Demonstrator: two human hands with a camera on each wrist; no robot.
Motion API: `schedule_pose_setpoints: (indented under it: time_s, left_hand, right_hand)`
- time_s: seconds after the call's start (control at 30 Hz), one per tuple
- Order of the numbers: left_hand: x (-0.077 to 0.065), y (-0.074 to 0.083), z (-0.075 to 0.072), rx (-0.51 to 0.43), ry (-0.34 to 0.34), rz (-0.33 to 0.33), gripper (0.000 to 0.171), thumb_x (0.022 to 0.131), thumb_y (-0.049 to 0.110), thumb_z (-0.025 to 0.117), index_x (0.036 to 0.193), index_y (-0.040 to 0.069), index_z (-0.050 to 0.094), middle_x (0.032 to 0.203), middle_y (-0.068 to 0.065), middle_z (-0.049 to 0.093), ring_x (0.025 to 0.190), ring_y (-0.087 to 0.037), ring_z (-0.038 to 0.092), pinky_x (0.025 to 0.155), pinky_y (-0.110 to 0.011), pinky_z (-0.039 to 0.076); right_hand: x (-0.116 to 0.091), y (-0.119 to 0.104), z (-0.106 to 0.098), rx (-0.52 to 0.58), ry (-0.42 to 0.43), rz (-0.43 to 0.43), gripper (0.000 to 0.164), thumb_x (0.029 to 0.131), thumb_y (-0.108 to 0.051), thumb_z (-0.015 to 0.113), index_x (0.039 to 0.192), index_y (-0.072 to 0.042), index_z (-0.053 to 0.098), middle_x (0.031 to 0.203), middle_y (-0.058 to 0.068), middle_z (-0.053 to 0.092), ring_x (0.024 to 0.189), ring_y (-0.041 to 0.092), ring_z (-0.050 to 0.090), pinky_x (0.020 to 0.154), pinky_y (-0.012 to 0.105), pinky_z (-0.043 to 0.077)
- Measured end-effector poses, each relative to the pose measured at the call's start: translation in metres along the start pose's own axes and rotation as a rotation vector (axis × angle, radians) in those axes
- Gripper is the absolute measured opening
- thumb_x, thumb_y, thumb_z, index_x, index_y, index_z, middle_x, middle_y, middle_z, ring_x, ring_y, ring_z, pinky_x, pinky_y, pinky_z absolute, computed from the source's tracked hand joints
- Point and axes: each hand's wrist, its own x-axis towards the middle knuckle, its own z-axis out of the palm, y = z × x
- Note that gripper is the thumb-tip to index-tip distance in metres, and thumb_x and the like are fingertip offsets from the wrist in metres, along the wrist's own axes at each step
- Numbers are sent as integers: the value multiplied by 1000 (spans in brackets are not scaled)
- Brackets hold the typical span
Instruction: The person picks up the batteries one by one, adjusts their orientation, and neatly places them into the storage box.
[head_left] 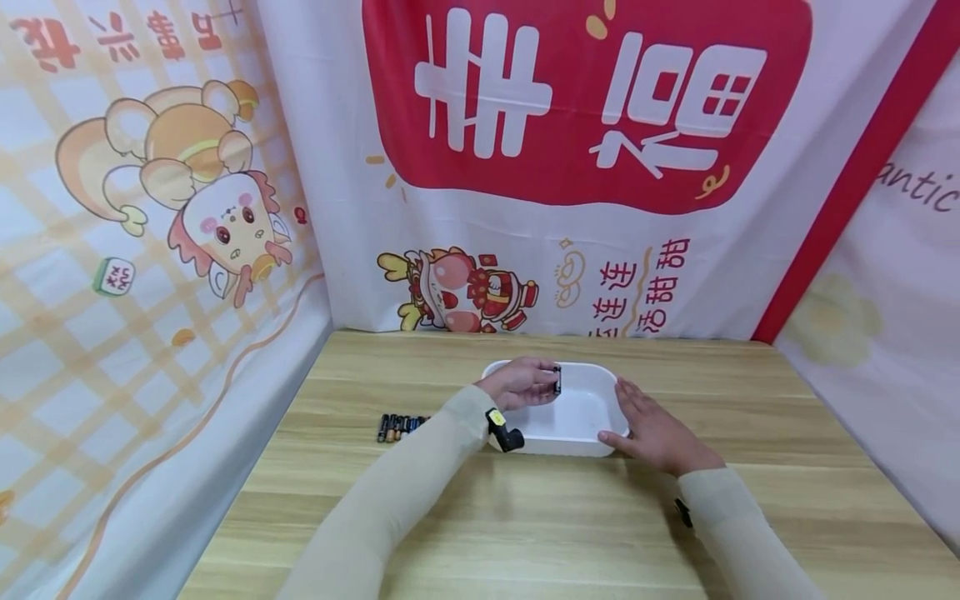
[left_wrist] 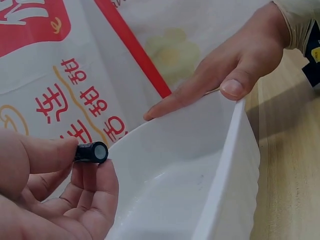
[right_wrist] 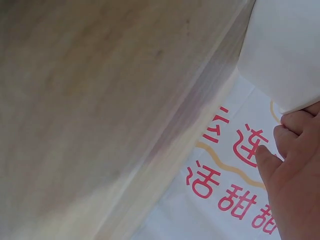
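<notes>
A small dark cylindrical battery (left_wrist: pixel 91 152) is pinched between the thumb and fingers of my left hand (head_left: pixel 522 383), which hovers over the white plastic tub (head_left: pixel 551 444). One pale flat end of the battery faces the left wrist camera. On the tub's right side, my right hand (head_left: pixel 660 431) rests with extended fingers along the rim and the thumb at the near corner. In the right wrist view that hand (right_wrist: pixel 297 165) lies against the outer wall of the tub (right_wrist: pixel 280 55). The tub's floor shows bare white where my left hand does not cover it.
A row of several batteries (head_left: pixel 395 428) lies on the wooden table (head_left: pixel 540 533) left of the tub, partly hidden by my left sleeve. Printed cloth hangs (head_left: pixel 600 192) behind the table and along both sides.
</notes>
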Motion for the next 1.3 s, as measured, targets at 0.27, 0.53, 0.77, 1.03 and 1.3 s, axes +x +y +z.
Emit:
schedule_pose_setpoints:
  time_s: [0.27, 0.53, 0.77, 1.03, 1.3]
  left_hand:
    - [12, -13, 7, 91, -11, -41, 21, 91, -3, 62, 112, 0, 60, 96, -14, 63, 84, -25, 64, 82, -36, 58]
    - [26, -16, 17, 223, -23, -66, 22, 90, -4, 63, 112, -2, 62, 91, -17, 66, 79, -24, 66, 76, -35, 60]
    - [31, -18, 25, 219, -19, -97, 25, 90, -5, 62, 116, -3, 61, 93, -18, 67, 77, -23, 65, 79, -35, 59]
    - [37, -26, 32, 267, 18, -105, 19, 89, -4, 64, 108, -2, 66, 89, -17, 67, 74, -22, 66, 73, -32, 60]
    - [43, -28, 37, 335, 42, -101, 21, 87, -4, 66, 107, -5, 67, 87, -17, 68, 73, -23, 66, 73, -32, 60]
  right_hand:
    - [-1, -4, -5, -69, -14, -11, 103, 90, -75, 35, 152, 4, 14, 160, 18, 10, 146, 36, 9, 117, 54, 17]
    - [-2, -3, -10, -101, 6, -37, 100, 91, -72, 38, 151, 5, 18, 159, 20, 13, 145, 37, 11, 116, 55, 16]
    - [-4, -6, -10, -124, 9, -39, 102, 90, -75, 36, 151, 6, 20, 159, 19, 14, 145, 37, 13, 116, 55, 18]
    - [-7, -6, -5, -181, 38, -69, 100, 91, -73, 36, 148, 8, 25, 157, 22, 19, 144, 38, 16, 117, 53, 14]
    - [-3, -9, -9, -205, 46, -83, 99, 92, -72, 36, 148, 9, 26, 156, 22, 20, 144, 38, 16, 118, 51, 15]
